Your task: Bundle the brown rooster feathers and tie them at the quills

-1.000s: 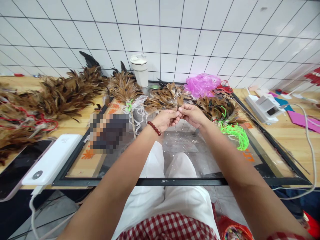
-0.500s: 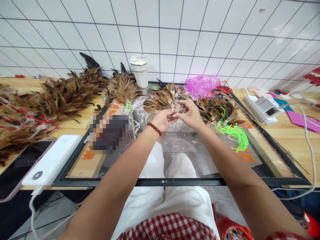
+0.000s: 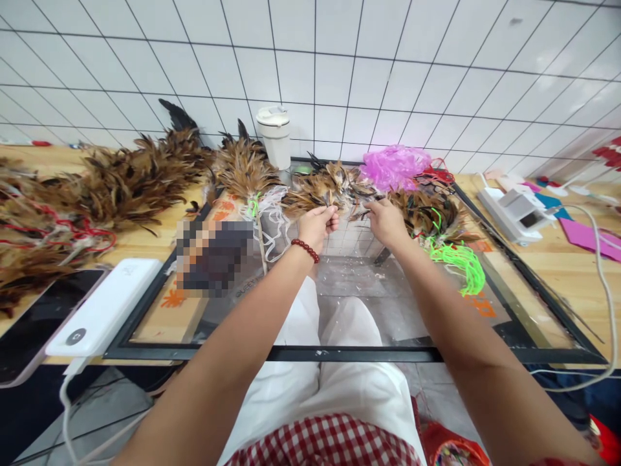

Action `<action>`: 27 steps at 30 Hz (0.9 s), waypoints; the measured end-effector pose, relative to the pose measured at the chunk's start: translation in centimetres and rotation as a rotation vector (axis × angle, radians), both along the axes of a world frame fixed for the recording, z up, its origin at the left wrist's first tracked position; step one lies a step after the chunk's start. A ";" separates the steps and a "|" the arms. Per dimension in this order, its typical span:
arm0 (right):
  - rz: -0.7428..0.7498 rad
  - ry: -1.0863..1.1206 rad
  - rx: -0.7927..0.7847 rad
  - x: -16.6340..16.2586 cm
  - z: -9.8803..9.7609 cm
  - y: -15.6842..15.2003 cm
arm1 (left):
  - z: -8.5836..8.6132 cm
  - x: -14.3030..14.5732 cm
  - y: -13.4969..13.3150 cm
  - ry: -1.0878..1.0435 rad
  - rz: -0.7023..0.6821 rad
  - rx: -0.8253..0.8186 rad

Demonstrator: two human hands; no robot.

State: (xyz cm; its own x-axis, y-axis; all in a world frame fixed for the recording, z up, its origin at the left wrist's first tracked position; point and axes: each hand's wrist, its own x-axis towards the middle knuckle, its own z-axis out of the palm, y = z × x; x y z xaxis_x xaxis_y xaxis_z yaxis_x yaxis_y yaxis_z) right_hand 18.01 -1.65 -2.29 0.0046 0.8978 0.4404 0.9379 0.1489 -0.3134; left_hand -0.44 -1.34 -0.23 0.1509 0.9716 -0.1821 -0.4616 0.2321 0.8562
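My left hand (image 3: 317, 228), with a red bead bracelet (image 3: 305, 248) at its wrist, is closed in a pinch over the glass-topped frame. A small brown feather (image 3: 330, 197) seems to stick up from its fingertips. Apart from it, my right hand (image 3: 388, 223) reaches to the near side of the feather pile, fingers bent together beside pale fluff; what they hold, if anything, is hidden. Behind both hands lies the loose pile of brown feathers (image 3: 334, 181). A feather bunch with green ties (image 3: 466, 268) rests to the right of my right hand.
Left of centre lie a feather bunch (image 3: 245, 165) and white strings (image 3: 274, 220). A white cup (image 3: 275, 139) stands by the tiled wall, near a pink plastic bag (image 3: 395, 165). A power bank (image 3: 104, 307) and phone (image 3: 46, 323) occupy the left, a white device (image 3: 514, 210) the right.
My hands, together before, have moved apart. The right went right toward the feather pile, while the left closed into a tighter pinch. The view has shifted slightly.
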 end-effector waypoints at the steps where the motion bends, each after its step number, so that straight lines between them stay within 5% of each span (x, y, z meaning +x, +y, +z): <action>1: -0.007 -0.037 -0.026 0.0 -0.3 0.0 | 0.0 0.0 0.0 -0.001 0.005 -0.004; 4: 0.003 -0.088 -0.066 -0.7 -0.6 -0.3 | 0.1 0.1 0.0 0.004 -0.006 -0.013; 8: 0.243 0.015 -0.058 -2.1 0.5 -0.7 | 0.0 0.1 0.0 -0.006 0.000 -0.006; 12: 0.268 0.581 -0.011 -2.5 1.6 -0.5 | -0.2 0.1 0.2 -0.034 0.052 0.004; 17: 0.236 1.245 -0.227 -1.8 1.8 -0.1 | -0.2 0.1 0.2 -0.036 0.042 -0.007; 27: 0.243 1.284 -0.277 -3.3 1.9 -0.7 | 0.2 0.1 -0.2 0.022 0.009 -0.002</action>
